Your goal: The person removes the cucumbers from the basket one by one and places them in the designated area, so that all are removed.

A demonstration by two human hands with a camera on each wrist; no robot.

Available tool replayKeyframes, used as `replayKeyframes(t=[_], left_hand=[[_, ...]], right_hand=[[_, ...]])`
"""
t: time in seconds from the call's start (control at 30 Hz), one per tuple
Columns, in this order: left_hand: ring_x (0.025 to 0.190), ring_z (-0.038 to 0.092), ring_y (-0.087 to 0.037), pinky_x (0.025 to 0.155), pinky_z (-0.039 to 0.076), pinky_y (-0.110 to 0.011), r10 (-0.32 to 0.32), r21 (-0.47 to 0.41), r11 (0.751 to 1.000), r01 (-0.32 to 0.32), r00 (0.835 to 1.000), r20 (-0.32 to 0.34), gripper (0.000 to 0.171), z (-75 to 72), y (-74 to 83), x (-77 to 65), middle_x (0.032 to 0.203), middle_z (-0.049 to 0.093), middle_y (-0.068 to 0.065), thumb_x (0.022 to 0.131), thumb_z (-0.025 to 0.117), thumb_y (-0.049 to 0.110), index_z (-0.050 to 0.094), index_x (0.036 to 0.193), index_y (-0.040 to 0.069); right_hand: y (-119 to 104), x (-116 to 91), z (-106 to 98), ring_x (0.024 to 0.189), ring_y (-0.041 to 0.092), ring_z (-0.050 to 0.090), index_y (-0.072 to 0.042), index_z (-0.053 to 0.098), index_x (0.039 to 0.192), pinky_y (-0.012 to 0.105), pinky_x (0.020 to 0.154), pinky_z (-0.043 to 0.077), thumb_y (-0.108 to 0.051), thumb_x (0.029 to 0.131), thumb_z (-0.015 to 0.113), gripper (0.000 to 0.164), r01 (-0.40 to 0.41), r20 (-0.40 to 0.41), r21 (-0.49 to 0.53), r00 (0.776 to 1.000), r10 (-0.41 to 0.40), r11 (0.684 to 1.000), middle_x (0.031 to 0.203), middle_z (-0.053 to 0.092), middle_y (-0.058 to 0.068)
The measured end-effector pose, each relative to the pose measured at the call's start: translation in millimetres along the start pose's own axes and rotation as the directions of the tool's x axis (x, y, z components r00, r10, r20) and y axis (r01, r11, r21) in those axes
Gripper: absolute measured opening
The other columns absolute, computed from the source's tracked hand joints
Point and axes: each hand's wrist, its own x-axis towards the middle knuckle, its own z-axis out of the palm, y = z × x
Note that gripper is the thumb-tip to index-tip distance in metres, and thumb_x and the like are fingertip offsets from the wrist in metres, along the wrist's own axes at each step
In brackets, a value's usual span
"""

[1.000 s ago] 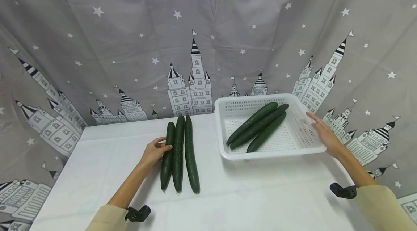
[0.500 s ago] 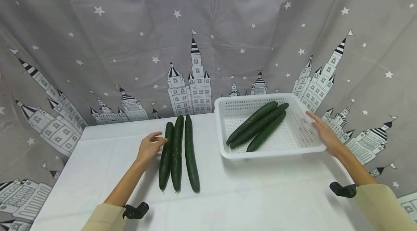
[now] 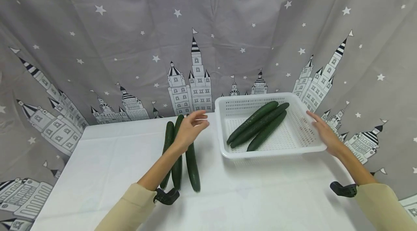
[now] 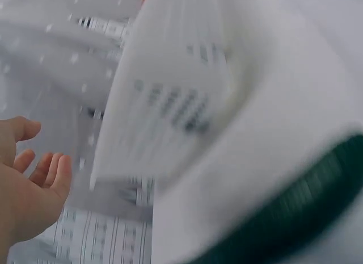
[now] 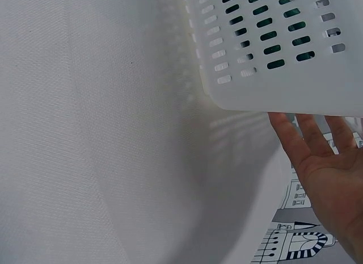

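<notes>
i have the left hand (image 3: 190, 129) with its fingers loosely bent, the thumb spread from them, and nothing in its grip. from the head view it covers the upper parts of the middle cucumber (image 3: 177, 175) and the right cucumber (image 3: 193, 169). just to their left lies the left cucumber (image 3: 168, 140); all three rest lengthwise on the white desk (image 3: 244, 202). a cucumber shows blurred in my left wrist view.

my right hand (image 3: 327, 138) is at the right side of the white basket (image 3: 260, 154), fairly straight fingers running behind its edge; i cannot tell how firmly they press. inside the basket, three more cucumbers (image 3: 257, 126) lie side by side on a slant, well apart from those on the desk.

beige sleeves (image 3: 381, 205) and black wrist cameras (image 3: 343, 189) sit further back along both arms. a grey curtain (image 3: 228, 6) printed with stars and castles hangs behind everything.
</notes>
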Motion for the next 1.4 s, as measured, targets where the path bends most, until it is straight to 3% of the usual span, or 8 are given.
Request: replayKeyframes(t=[0.07, 0.27, 0.4, 0.63, 0.8, 0.97, 1.17, 1.4], left_hand=[[0.12, 0.059, -0.03, 0.098, 0.048, -0.045, 0.023, -0.021, 1.0, -0.022, 0.999, 0.044, 0.048, 19.9, 11.0, 6.2, 0.129, 0.062, -0.015, 0.096, 0.068, 0.012, 0.054, 0.141, 0.004], [0.118, 0.06, -0.029, 0.098, 0.049, -0.041, 0.01, -0.052, 0.999, -0.002, 0.989, 0.147, 0.047, 76.4, 21.2, 34.8, 0.129, 0.062, -0.015, 0.095, 0.067, 0.009, 0.055, 0.141, 0.006], [0.116, 0.061, -0.024, 0.095, 0.05, -0.036, -0.037, -0.037, 0.998, 0.043, 0.986, 0.16, 0.047, 107.3, 17.9, 56.9, 0.129, 0.062, -0.012, 0.094, 0.069, 0.009, 0.057, 0.14, 0.009], [0.124, 0.055, -0.026, 0.097, 0.049, -0.036, -0.152, 0.002, 0.988, 0.154, 0.976, 0.158, 0.046, 147.3, 14.1, 82.4, 0.134, 0.059, -0.012, 0.095, 0.068, 0.008, 0.058, 0.14, 0.011], [0.13, 0.049, -0.029, 0.101, 0.046, -0.038, -0.185, 0.02, 0.983, 0.184, 0.97, 0.156, 0.045, 162.1, 10.0, 92.3, 0.137, 0.057, -0.013, 0.097, 0.066, 0.007, 0.057, 0.14, 0.011], [0.137, 0.042, -0.033, 0.105, 0.042, -0.045, -0.211, 0.039, 0.977, 0.208, 0.964, 0.159, 0.047, 166.7, 1.7, 97.5, 0.143, 0.052, -0.015, 0.098, 0.062, 0.005, 0.053, 0.144, 0.01], [0.137, 0.042, -0.034, 0.104, 0.043, -0.048, -0.254, 0.069, 0.967, 0.246, 0.956, 0.145, 0.048, 170.7, -9.5, 100.6, 0.149, 0.046, -0.013, 0.101, 0.058, 0.005, 0.05, 0.148, 0.012], [0.132, 0.047, -0.035, 0.103, 0.044, -0.046, -0.276, 0.243, 0.941, 0.235, 0.949, 0.152, 0.049, 177.7, -11.1, 103.5, 0.15, 0.045, -0.016, 0.103, 0.055, 0.008, 0.044, 0.151, 0.012]], right_hand=[[0, 0, 0, 0.091, 0.01, 0.068, -0.021, 0.011, 0.162, 0.041, 0.063, 0.059, -0.031, 0.111, 0.022, 0.053, -0.003, -0.001, -0.001, 1.0, 0.003, 1.0, 0.159, 0.004, 0.033], [1, 2, -2, 0.087, 0.016, 0.07, -0.02, 0.008, 0.162, 0.04, 0.059, 0.059, -0.029, 0.111, 0.021, 0.053, -0.011, 0.01, 0.025, 1.0, 0.011, 1.0, 0.154, 0.011, 0.038], [1, 4, -2, 0.086, 0.017, 0.07, -0.02, 0.008, 0.162, 0.041, 0.059, 0.059, -0.029, 0.111, 0.02, 0.053, -0.013, 0.007, 0.025, 1.0, 0.013, 1.0, 0.152, 0.016, 0.039], [2, 4, -5, 0.087, 0.014, 0.069, -0.018, 0.008, 0.162, 0.041, 0.061, 0.059, -0.029, 0.111, 0.02, 0.053, -0.022, -0.004, -0.004, 1.0, 0.022, 1.0, 0.156, 0.009, 0.037], [3, 6, -6, 0.083, 0.017, 0.07, -0.018, 0.01, 0.162, 0.039, 0.057, 0.058, -0.03, 0.111, 0.022, 0.053, -0.01, -0.011, -0.004, 1.0, 0.01, 1.0, 0.16, 0.004, 0.032], [2, 7, -5, 0.087, 0.016, 0.069, -0.017, 0.011, 0.162, 0.04, 0.059, 0.059, -0.03, 0.111, 0.022, 0.053, -0.005, 0.002, -0.003, 1.0, 0.005, 1.0, 0.163, -0.007, 0.022], [1, 6, -5, 0.089, 0.018, 0.07, -0.021, 0.012, 0.162, 0.045, 0.061, 0.059, -0.031, 0.111, 0.022, 0.053, 0.002, 0.004, -0.003, 1.0, -0.002, 1.0, 0.161, 0.004, 0.029], [0, 5, -7, 0.082, 0.024, 0.071, -0.017, 0.01, 0.162, 0.044, 0.057, 0.059, -0.03, 0.111, 0.023, 0.054, -0.005, -0.004, -0.022, 1.0, 0.005, 1.0, 0.159, 0.003, 0.033]])
